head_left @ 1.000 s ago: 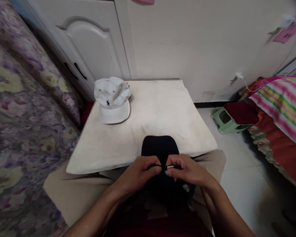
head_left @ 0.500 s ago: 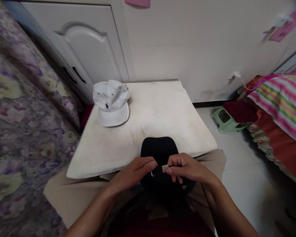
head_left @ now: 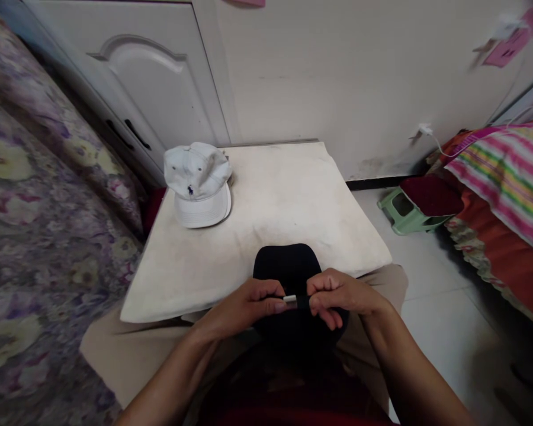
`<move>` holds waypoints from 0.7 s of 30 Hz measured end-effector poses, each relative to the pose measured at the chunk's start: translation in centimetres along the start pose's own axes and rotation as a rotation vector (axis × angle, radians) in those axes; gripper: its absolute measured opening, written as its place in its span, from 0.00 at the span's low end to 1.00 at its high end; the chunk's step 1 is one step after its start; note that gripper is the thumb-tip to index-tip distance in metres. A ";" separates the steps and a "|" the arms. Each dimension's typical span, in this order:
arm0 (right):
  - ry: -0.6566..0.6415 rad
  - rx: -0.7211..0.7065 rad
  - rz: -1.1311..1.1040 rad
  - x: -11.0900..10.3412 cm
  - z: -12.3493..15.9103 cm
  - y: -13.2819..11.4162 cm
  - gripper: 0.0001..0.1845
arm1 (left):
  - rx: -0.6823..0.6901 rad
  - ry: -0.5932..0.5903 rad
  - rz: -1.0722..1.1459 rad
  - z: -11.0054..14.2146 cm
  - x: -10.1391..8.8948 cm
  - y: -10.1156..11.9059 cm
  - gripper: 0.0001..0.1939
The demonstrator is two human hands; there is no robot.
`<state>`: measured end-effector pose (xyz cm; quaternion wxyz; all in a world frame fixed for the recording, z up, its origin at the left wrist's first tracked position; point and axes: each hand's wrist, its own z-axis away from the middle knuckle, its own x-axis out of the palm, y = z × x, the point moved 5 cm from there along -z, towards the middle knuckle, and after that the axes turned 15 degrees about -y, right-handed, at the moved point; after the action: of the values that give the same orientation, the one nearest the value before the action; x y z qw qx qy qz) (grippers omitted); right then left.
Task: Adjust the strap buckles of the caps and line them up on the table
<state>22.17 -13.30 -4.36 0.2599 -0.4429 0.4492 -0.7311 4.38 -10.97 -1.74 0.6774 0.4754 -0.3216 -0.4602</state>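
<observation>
A black cap (head_left: 286, 260) rests at the front of the table, over my lap, with its brim toward the wall. Its dark strap (head_left: 302, 302) runs taut between my hands. On the strap sits a small pale metal buckle (head_left: 289, 299), right at the fingertips of my left hand (head_left: 258, 300), which pinches that end. My right hand (head_left: 340, 294) is closed on the strap's other side, thumb and index finger together and lower fingers curled loosely. A white cap (head_left: 198, 184) with a small dark logo stands at the table's far left, untouched.
A pale cloth covers the table (head_left: 279, 207), which stands against the wall. Floral curtain (head_left: 57, 236) hangs on the left, beside a white cabinet door (head_left: 142, 77). To the right are a green stool (head_left: 406, 210) and a bed with striped cloth (head_left: 506, 165).
The hands drew apart with the pale buckle in the right fingers, then came together again. Now the buckle sits at the left fingertips, and the right hand holds the strap beside it.
</observation>
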 end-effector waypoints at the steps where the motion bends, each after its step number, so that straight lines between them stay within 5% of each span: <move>1: 0.005 -0.011 -0.004 -0.2 -0.1 -0.1 0.12 | 0.001 -0.003 0.006 0.0 -0.1 -0.1 0.17; 10: 0.037 -0.096 0.031 -0.2 -1.1 -1.2 0.19 | -0.004 -0.070 -0.040 -0.2 0.1 1.0 0.14; 17: -0.004 -0.066 0.085 -0.1 0.4 -1.1 0.14 | -0.011 -0.066 0.125 0.0 -0.4 0.5 0.14; 21: 0.083 -0.094 0.081 -0.5 1.0 -0.9 0.13 | 0.017 -0.086 0.095 0.4 -0.7 1.0 0.14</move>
<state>23.35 -12.88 -3.56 0.2494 -0.4052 0.5111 -0.7158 4.07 -10.38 -0.63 0.6799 0.4452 -0.3766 -0.4446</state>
